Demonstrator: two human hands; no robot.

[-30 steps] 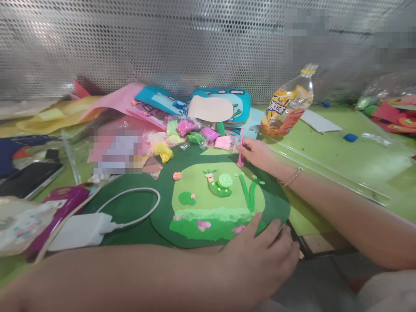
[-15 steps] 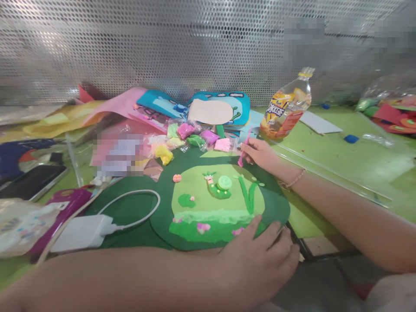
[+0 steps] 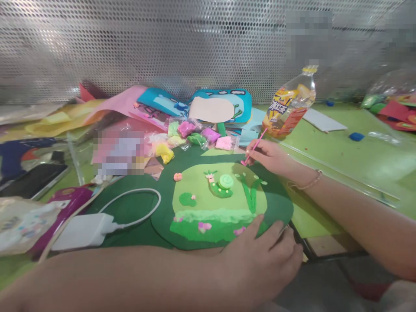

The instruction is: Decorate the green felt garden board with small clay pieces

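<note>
A dark green card (image 3: pixel 279 203) lies on the table, with a light green panel (image 3: pixel 185 186) in its middle. Raised clay shapes decorate the panel: a green snail (image 3: pixel 223 185), a forked green plant (image 3: pixel 251 195) and a grass strip (image 3: pixel 191 229) with pink-purple flowers. My right hand (image 3: pixel 268 156) pinches a slim pink clay tool (image 3: pixel 258 144) over the card's upper right, its lower tip pointing down toward the card. A tiny pale dot shows at those fingertips; I cannot make out what it is. My left hand (image 3: pixel 263 253) rests with fingers spread on the card's lower right edge.
Behind the card lie small bags of coloured clay (image 3: pixel 196 138) and a yellow clay lump (image 3: pixel 164 153). A drink bottle (image 3: pixel 289 108) leans at the back right. To the left are a white charger (image 3: pixel 84 232) with its cable, and a phone (image 3: pixel 34 180). A perforated metal wall (image 3: pixel 195 47) stands behind.
My right hand has shifted slightly right with the pink tool, which now leans more to the right. My left hand keeps its place on the card. The view has moved a little.
</note>
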